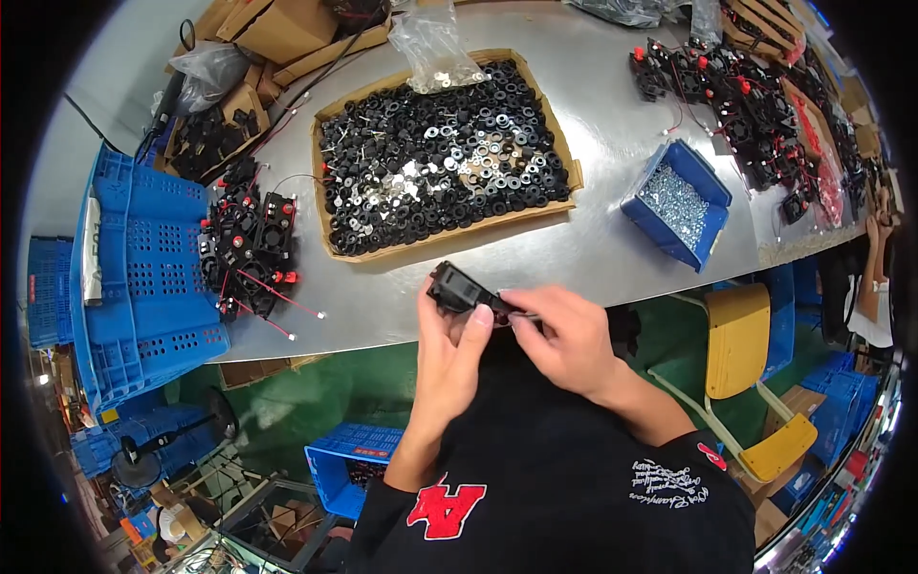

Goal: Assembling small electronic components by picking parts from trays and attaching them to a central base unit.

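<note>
Mid-frame, the left hand (pixel 448 362) grips a black part (pixel 463 290); it slants down right, where the right hand (pixel 572 340) pinches its low end.

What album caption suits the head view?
Left hand grips a black part, right hand at its end, near a cardboard tray of small parts.

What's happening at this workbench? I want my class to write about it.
A person is handling a black plastic part: the left hand holds it, and the right hand is at its right end. Beyond lies a cardboard tray of black and silvery rings; a blue bin of small silvery pieces stands to the right.
</note>
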The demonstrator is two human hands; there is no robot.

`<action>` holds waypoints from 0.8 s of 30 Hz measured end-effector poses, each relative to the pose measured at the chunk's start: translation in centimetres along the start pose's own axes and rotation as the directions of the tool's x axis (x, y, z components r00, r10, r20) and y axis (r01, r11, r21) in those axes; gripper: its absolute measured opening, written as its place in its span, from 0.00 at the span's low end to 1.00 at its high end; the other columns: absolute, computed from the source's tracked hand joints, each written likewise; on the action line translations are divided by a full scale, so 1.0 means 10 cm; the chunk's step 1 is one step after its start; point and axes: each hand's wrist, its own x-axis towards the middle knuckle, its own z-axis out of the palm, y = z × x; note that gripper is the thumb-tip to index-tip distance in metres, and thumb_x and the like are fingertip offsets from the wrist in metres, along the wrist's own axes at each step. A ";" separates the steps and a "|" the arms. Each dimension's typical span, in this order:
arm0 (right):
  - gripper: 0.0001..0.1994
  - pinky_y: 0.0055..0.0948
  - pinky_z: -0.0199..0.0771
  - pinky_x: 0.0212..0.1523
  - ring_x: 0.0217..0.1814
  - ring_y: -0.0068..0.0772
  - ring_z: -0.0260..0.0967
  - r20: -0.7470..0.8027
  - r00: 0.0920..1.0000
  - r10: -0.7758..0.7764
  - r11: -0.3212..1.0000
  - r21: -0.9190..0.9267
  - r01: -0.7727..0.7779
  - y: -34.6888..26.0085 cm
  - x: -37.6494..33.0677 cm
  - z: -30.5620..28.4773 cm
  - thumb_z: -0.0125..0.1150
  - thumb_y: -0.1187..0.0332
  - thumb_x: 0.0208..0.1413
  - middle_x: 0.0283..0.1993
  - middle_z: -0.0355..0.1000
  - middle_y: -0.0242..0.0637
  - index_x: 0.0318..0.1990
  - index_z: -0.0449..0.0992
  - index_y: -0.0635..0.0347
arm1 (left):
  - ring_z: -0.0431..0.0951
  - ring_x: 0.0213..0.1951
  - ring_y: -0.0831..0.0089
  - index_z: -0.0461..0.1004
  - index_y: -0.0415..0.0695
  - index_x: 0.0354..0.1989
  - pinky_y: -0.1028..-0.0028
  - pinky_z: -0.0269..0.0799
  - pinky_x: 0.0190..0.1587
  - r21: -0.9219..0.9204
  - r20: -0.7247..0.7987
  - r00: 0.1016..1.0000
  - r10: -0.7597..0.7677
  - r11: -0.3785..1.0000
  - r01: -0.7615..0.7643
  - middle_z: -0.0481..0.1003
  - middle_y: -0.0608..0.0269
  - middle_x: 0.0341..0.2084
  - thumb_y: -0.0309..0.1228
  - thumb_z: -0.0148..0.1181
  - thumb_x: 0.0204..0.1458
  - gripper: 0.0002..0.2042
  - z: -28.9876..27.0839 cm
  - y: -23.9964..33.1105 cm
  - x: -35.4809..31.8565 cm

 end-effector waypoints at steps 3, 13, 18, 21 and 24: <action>0.12 0.23 0.63 0.22 0.21 0.26 0.66 -0.048 0.997 -0.058 0.998 0.033 0.059 -0.03 -0.06 0.11 0.61 0.78 0.51 0.29 0.74 0.39 0.44 0.78 0.65 | 0.70 0.50 0.67 0.49 0.35 0.63 0.67 0.67 0.53 0.177 0.020 1.000 -0.024 0.984 0.021 0.66 0.50 0.49 0.32 0.57 0.58 0.30 -0.04 0.05 -0.03; 0.06 0.29 0.68 0.29 0.27 0.33 0.70 0.308 0.951 0.011 0.969 0.233 -0.087 0.06 0.20 -0.19 0.58 0.75 0.54 0.29 0.73 0.39 0.38 0.79 0.64 | 0.75 0.45 0.52 0.69 0.37 0.54 0.61 0.68 0.49 0.757 0.478 0.861 0.175 0.415 -0.504 0.75 0.52 0.40 0.38 0.69 0.45 0.29 -0.24 0.27 0.10; 0.07 0.27 0.71 0.34 0.32 0.33 0.72 0.170 0.985 0.024 0.990 0.131 -0.047 0.08 0.38 -0.14 0.61 0.74 0.51 0.29 0.71 0.37 0.39 0.79 0.62 | 0.71 0.29 0.79 0.60 0.36 0.59 0.79 0.66 0.35 0.328 0.303 0.952 -0.051 0.943 -0.054 0.73 0.63 0.27 0.27 0.55 0.57 0.22 -0.19 0.15 -0.03; 0.11 0.26 0.72 0.39 0.39 0.33 0.72 0.054 0.992 -0.114 0.992 0.055 0.111 0.21 0.30 -0.07 0.64 0.76 0.48 0.37 0.71 0.40 0.41 0.79 0.62 | 0.67 0.30 0.81 0.52 0.38 0.64 0.80 0.65 0.38 0.201 0.305 0.952 -0.025 0.979 -0.038 0.68 0.68 0.27 0.26 0.49 0.60 0.24 -0.15 0.05 -0.08; 0.12 0.28 0.73 0.43 0.45 0.33 0.72 0.319 0.937 0.140 0.850 0.446 -0.279 0.26 0.22 -0.04 0.63 0.76 0.50 0.44 0.72 0.42 0.43 0.78 0.65 | 0.67 0.35 0.78 0.51 0.38 0.64 0.78 0.65 0.44 -0.006 0.207 0.977 0.042 0.999 -0.042 0.67 0.66 0.31 0.28 0.48 0.62 0.23 -0.03 0.00 -0.08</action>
